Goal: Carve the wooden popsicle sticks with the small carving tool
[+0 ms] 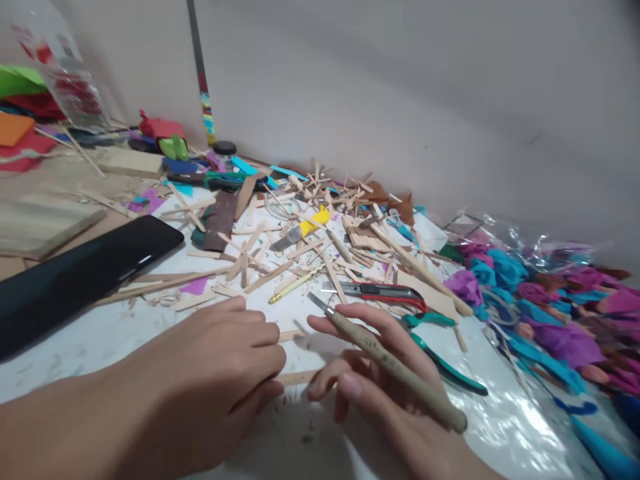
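One stick (295, 377) between both hands

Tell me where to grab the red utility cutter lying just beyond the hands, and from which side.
Take the red utility cutter by the middle of its long body, from above, fingers across its narrow width. It lies flat on the table, running left to right, so its long sides are likely the easiest to pinch. Its left end looks like the blade end; stay clear. The right hand holds a carving tool just in front.

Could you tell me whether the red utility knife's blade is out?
Cannot tell: the red utility knife lies flat, its tip too blurred.
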A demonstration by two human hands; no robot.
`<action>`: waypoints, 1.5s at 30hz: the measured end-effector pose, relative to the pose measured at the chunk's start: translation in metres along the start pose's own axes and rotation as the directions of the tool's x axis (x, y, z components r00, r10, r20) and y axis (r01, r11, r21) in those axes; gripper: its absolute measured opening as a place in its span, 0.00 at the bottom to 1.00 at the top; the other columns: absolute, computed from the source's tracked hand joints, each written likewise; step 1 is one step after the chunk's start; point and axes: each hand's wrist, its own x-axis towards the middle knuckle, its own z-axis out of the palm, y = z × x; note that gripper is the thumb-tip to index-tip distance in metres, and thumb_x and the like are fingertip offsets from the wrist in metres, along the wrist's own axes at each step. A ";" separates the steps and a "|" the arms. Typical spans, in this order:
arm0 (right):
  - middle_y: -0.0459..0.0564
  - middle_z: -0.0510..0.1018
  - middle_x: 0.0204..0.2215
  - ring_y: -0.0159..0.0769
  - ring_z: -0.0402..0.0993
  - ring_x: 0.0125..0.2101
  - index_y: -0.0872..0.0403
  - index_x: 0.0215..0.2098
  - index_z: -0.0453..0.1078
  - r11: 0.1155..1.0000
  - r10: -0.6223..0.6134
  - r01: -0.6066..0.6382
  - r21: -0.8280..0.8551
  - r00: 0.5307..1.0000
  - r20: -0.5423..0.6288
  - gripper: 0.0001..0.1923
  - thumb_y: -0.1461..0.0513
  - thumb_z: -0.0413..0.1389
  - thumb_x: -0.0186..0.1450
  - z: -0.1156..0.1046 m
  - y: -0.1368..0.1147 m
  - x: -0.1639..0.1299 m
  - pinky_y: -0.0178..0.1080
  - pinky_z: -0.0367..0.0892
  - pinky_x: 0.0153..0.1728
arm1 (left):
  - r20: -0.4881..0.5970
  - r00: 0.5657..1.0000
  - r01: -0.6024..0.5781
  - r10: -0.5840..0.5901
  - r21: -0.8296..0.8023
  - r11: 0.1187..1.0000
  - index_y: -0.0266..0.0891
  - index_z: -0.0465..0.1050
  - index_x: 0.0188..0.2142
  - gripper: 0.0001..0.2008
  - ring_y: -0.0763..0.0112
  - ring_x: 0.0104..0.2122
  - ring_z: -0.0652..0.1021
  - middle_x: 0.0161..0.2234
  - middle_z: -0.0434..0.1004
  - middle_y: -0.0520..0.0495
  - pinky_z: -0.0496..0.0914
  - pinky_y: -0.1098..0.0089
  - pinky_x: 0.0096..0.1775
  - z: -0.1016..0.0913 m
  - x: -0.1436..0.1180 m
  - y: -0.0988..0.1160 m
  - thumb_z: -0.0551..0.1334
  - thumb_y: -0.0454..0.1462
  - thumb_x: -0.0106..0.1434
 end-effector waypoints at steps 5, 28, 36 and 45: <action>0.52 0.81 0.66 0.43 0.90 0.44 0.34 0.63 0.70 0.995 -0.055 0.056 -0.085 0.998 0.013 0.21 0.54 0.67 0.74 0.007 -0.004 -0.008 0.45 0.83 0.43 | 0.033 0.999 0.028 -0.028 0.009 1.000 0.42 0.73 0.32 0.12 0.64 0.32 0.75 0.32 0.78 0.51 0.57 0.61 0.35 0.002 0.001 -0.001 0.60 0.32 0.73; 0.56 0.86 0.60 0.45 0.90 0.41 0.41 0.58 0.74 0.997 -0.079 0.075 -0.032 0.985 -0.155 0.19 0.47 0.66 0.73 0.016 0.000 -0.009 0.40 0.79 0.34 | 0.068 0.997 0.023 -0.028 0.066 0.998 0.41 0.76 0.34 0.10 0.64 0.33 0.79 0.34 0.81 0.51 0.61 0.58 0.40 0.005 0.001 -0.001 0.61 0.34 0.75; 0.56 0.88 0.55 0.41 0.89 0.37 0.41 0.56 0.78 0.994 -0.089 0.097 0.041 0.983 -0.159 0.17 0.47 0.66 0.73 0.015 0.003 -0.005 0.38 0.76 0.32 | 0.077 0.997 0.019 -0.024 0.065 0.998 0.41 0.77 0.34 0.09 0.66 0.31 0.78 0.33 0.80 0.53 0.60 0.60 0.38 0.003 0.001 0.004 0.63 0.31 0.73; 0.60 0.89 0.50 0.43 0.87 0.32 0.44 0.55 0.82 0.996 -0.069 0.077 0.055 0.989 -0.127 0.16 0.49 0.65 0.74 0.000 0.006 0.002 0.40 0.77 0.28 | -0.025 0.985 0.168 -0.171 -0.102 0.981 0.40 0.78 0.33 0.10 0.68 0.31 0.76 0.31 0.78 0.53 0.62 0.64 0.36 -0.008 0.007 0.005 0.64 0.36 0.74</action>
